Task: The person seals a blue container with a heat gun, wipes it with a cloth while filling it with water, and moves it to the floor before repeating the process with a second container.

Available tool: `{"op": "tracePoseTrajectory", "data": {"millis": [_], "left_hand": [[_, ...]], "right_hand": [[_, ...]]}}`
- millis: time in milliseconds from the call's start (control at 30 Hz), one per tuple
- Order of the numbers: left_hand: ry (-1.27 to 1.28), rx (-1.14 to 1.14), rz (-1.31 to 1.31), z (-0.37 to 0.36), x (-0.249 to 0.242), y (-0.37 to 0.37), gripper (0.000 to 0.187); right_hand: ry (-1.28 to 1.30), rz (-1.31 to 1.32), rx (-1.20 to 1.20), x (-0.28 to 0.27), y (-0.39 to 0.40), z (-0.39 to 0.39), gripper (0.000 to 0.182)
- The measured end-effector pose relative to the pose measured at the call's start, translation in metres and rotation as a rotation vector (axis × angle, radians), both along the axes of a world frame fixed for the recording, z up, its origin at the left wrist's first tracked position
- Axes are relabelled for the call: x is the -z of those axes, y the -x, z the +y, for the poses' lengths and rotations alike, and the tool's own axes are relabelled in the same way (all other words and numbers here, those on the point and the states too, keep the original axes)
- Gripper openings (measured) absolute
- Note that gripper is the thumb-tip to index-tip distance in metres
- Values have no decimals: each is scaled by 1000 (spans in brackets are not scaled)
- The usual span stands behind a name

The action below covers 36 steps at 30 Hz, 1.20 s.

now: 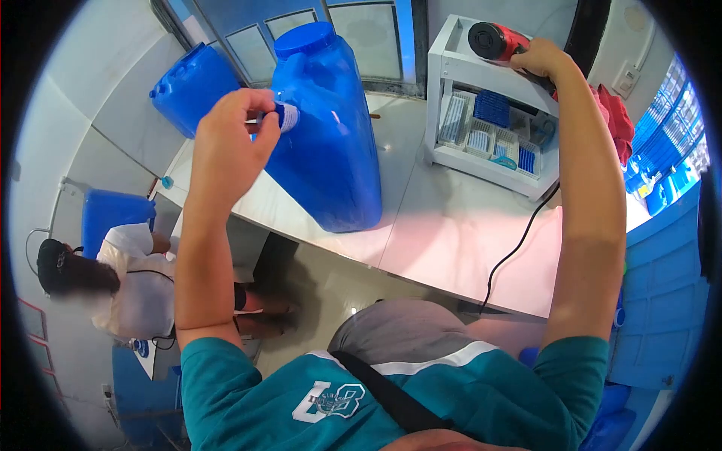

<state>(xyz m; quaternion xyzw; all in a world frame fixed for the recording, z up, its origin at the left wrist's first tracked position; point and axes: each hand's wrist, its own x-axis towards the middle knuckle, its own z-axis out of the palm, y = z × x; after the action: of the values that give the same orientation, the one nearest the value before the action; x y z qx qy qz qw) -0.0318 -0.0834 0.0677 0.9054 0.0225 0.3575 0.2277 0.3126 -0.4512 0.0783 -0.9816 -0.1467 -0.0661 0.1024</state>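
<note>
A large blue water jug (331, 143) stands on the counter, its round blue lid (304, 39) on top. On its near left side a small blue and white printed seal (287, 116) shows at the spout. My left hand (233, 139) is closed in a pinch there, thumb and fingers right at the seal. Up at the right, my right hand (543, 59) is wrapped around a red and black heat gun (498, 41) at the top of the white shelf rack. The heat gun's round black end faces left; its handle is mostly hidden by my fingers.
The white rack (444, 90) holds baskets (481, 140) of small items. A black cord (515, 248) trails over the white counter (429, 218). Another blue jug (195, 89) leans behind. At left, a person (135, 278) in a white shirt bends near a third jug (113, 218).
</note>
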Motion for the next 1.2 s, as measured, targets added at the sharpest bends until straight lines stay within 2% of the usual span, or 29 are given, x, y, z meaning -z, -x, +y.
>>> {"op": "tracePoseTrajectory", "data": {"millis": [67,100,133,200,267,367,433,500,533,600,667,733,867,933,1000,1067,1167,1200], "left_hand": [[-65,78,10,0,2,2,31],[-114,105,25,-1,2,4,41],[-113,109,27,-4,0,7,41],[-232,91,50,-9,-3,9,48],[-308,62,70,-1,0,5,51],[-421,58,76,7,2,0,54],[-455,84,66,15,2,-5,54],[-578,234,28,32,-2,-12,55],[-577,234,31,38,-7,-15,55],[-713,418,104,45,-22,-18,56],[-661,471,131,42,-31,-18,53],[-699,554,267,51,-36,-20,51],[-728,485,251,44,-38,-17,48],[-594,285,340,44,-37,-14,53],[-570,260,296,43,-31,-13,57],[-548,235,255,41,-25,-13,63],[-486,265,160,37,-19,-12,69],[-465,272,133,36,-18,-12,71]], "right_hand": [[-34,-28,-11,-2,-7,-11,57],[-391,31,-39,-1,1,-17,58],[-747,97,-66,1,16,-20,60],[-1162,259,-120,-5,53,-28,54],[-1287,179,-290,0,91,-34,48],[-1390,290,-357,12,138,-46,41],[-1367,256,-400,26,167,-47,43],[-1336,195,-478,38,191,-46,46],[-1326,174,-509,45,200,-45,46],[-1312,148,-579,55,216,-42,53],[-1327,166,-518,63,227,-43,59],[-1349,154,-502,69,237,-42,61],[-1378,127,-507,84,239,-41,64],[-1360,132,-527,90,240,-40,61],[-1348,270,-608,99,241,-40,58],[-1418,350,-583,110,249,-31,55],[-1243,586,-621,132,252,-28,53],[-1455,826,-712,137,251,-20,50]]}}
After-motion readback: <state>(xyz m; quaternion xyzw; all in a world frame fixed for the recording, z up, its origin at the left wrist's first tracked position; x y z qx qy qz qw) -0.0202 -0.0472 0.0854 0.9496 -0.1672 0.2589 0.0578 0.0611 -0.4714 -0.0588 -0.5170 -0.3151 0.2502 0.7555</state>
